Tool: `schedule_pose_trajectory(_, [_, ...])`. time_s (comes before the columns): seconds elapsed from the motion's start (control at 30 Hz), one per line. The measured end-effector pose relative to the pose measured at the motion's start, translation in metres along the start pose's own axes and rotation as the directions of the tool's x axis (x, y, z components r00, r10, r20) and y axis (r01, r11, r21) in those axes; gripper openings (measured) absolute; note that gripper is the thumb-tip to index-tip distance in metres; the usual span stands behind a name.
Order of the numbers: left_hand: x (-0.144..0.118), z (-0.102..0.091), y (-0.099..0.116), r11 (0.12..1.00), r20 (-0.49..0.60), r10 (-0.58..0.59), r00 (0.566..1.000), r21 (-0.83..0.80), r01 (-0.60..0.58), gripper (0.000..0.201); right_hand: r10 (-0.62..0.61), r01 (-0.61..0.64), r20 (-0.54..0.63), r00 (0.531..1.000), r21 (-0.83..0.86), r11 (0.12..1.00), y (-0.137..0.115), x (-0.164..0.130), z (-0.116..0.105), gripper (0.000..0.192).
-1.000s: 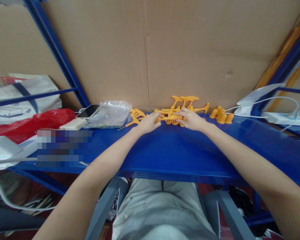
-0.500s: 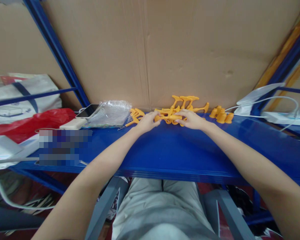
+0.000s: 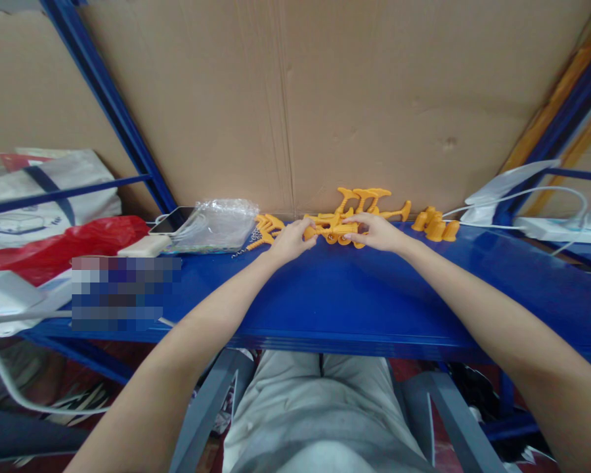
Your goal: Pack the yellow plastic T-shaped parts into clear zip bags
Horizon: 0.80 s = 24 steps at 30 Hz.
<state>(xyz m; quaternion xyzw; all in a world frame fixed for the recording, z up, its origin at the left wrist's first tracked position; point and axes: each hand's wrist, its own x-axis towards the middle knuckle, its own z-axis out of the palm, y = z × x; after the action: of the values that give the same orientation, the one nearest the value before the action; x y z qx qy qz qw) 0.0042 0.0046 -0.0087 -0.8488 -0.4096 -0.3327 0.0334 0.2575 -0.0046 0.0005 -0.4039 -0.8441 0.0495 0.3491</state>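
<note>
Tan cardboard fills the background, standing behind the blue table. Blue metal post slants up at left. Pale tote bag sits far left, red plastic bag in front of it. Clear plastic pack lies on the table near the cardboard, phone just beside it on the left. Yellow T-handled pieces sit behind the hands, close to the cardboard, handles up (some overlap, so no count).

Left hand: thumb and fingers curl in, pinching the left end of a yellow part. Right hand: thumb and fingers close around the same part's right end; its farther fingers are too blended with the pile to tell. The yellow part lies level between both hands, toward the table's back edge, round yellow pieces just below it in view. Yellow cups stand to the right, apart from the right hand. More small yellow pieces lie just left of the left hand.
</note>
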Motion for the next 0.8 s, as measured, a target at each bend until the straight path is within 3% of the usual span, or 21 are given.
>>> schedule_pose_trajectory(0.17, [0.001,0.002,-0.003,1.0,-0.02,0.006,1.0,0.02,-0.005,0.02,0.163,-0.176,0.066,0.984,0.327,0.928,0.007,-0.002,-0.002,0.057])
schedule_pose_trajectory(0.27, [0.0,0.001,-0.002,1.0,-0.033,0.005,0.999,0.02,-0.004,0.019,0.223,-0.234,0.077,0.972,0.434,0.87,0.005,-0.003,-0.005,0.052])
schedule_pose_trajectory(0.5, [-0.001,-0.002,0.001,1.0,-0.031,0.005,1.0,0.017,-0.004,0.02,0.372,-0.41,0.183,0.91,0.533,0.74,-0.016,-0.005,-0.008,0.024])
schedule_pose_trajectory(0.67, [-0.001,-0.001,-0.002,1.0,-0.063,-0.001,0.998,0.013,0.002,0.017,0.462,-0.5,0.229,0.857,0.587,0.637,-0.024,-0.004,-0.002,0.04])
schedule_pose_trajectory(0.8, [-0.001,0.0,-0.003,1.0,-0.08,-0.002,0.997,0.017,0.003,0.017,0.475,-0.524,0.246,0.845,0.567,0.636,-0.022,-0.003,-0.001,0.042])
